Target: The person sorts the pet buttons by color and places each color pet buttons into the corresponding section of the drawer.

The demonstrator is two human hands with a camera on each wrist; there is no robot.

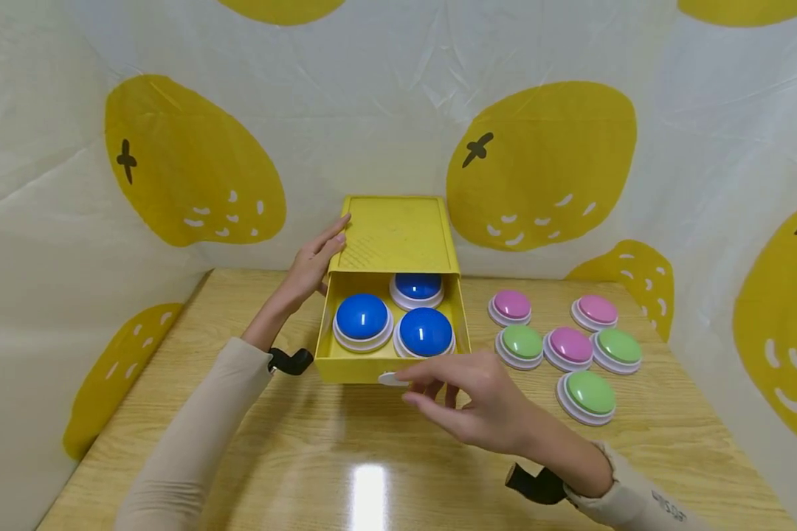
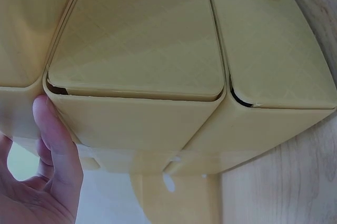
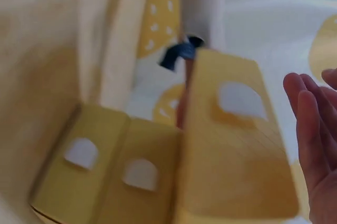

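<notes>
Tabletop — left hand (image 1: 314,259) flat against yellow box (image 1: 394,236).

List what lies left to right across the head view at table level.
Left hand → yellow drawer box with blue buttons → right hand → pink and green buttons.

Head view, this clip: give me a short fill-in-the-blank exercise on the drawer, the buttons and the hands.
1. The open yellow drawer holds ___ blue buttons.
2. On the table right of the drawer lie three pink buttons and three ___ ones.
3. The left hand rests open against the ___ side of the yellow box.
4. The right hand is at the drawer's white ___.

Missing words: three; green; left; tab
</notes>
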